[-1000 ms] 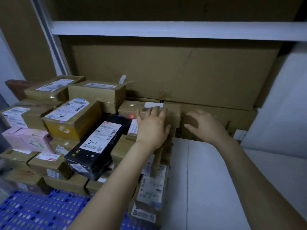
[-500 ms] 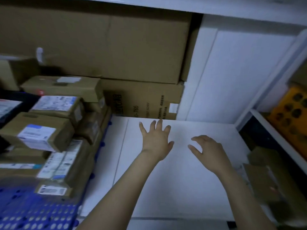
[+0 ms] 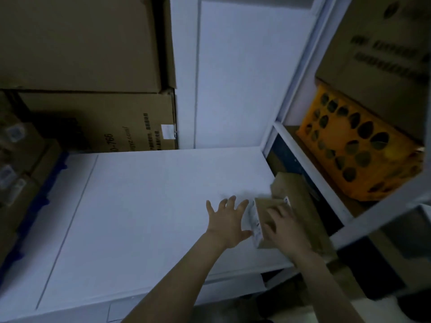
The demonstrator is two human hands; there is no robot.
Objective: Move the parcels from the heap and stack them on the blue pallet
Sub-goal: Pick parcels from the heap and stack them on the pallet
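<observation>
A small brown parcel (image 3: 262, 209) with a white label on its left side lies at the right edge of the white board (image 3: 144, 206), on a heap of brown parcels (image 3: 300, 201) wedged beside the shelf. My right hand (image 3: 285, 227) rests on top of the small parcel, fingers stretched over it. My left hand (image 3: 226, 221) is spread open just left of it, thumb near the labelled side. The blue pallet (image 3: 50, 180) shows only as an edge at the far left, with stacked parcels (image 3: 16, 164) on it.
Large cardboard cartons (image 3: 98, 122) stand against the back wall. A white shelf frame (image 3: 310, 173) runs along the right, holding an orange perforated crate (image 3: 354, 148) with a big carton (image 3: 382, 54) above it.
The view has swung right, away from the pallet stack. Both hands moved from above the bare white board to the small parcel at the heap; the right hand now lies on it.
</observation>
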